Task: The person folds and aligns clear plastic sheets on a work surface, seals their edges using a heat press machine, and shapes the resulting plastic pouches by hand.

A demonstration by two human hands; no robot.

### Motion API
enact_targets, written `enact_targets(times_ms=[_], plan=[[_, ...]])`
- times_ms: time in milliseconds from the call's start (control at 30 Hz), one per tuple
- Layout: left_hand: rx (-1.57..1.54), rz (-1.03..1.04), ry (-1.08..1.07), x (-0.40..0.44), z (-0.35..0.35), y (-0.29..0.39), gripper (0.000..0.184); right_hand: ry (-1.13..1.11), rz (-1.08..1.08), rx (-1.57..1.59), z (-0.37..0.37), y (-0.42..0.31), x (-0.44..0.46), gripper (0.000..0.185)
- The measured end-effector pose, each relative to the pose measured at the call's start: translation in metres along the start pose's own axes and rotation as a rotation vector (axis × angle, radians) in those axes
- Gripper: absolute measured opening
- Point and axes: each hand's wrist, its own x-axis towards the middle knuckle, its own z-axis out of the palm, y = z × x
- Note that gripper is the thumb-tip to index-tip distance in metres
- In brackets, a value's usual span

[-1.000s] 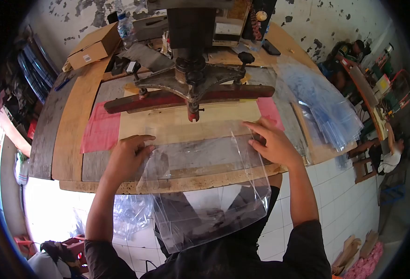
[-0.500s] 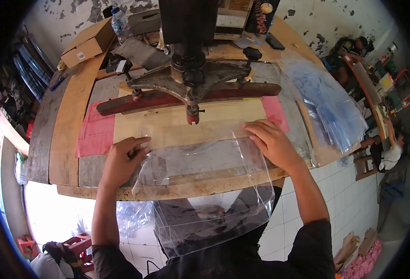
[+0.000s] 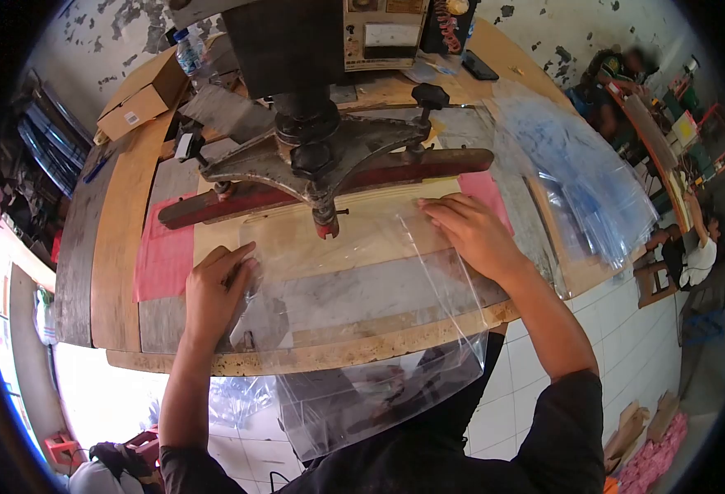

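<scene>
A clear plastic bag-like piece with seams and folds hangs from the tabletop over its front edge towards my lap. My left hand pinches its left far corner between thumb and forefinger. On the right side, my right hand has its fingers closed over the far corner, close to the bar. Just beyond the plastic is the long red-brown bar of a press, carried by a dark metal bracket. Beneath lies a yellowish sheet over pink material. Whether the plastic's far edge reaches under the bar, I cannot tell.
A stack of clear plastic sheets covers the table's right side. At the back stand a cardboard box, a water bottle and a control box; a phone lies there. Other people are at the far right.
My right hand has moved slightly away from me and left, towards the bar, with the plastic. My left hand keeps its pinch. The whole view has shifted and tilted a little.
</scene>
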Motion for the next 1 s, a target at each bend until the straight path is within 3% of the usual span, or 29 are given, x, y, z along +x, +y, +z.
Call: enact_targets(times_ms=[600,700,767,1000], plan=[[0.088,-0.033,0.01,0.002,0.003,0.006,0.037,-0.038,0.158,0.073,0.004,0.005,-0.002,0.049],[0.116,0.051,0.02,0.004,0.001,0.008,0.035,-0.036,0.174,0.098,0.003,0.003,-0.002,0.05],[0.23,0.221,0.043,0.005,0.001,0.008,0.032,-0.039,0.17,0.11,0.003,0.002,-0.001,0.049],[0.142,0.222,0.027,0.001,0.004,-0.004,0.024,-0.011,0.227,0.076,0.001,-0.007,0.005,0.039]])
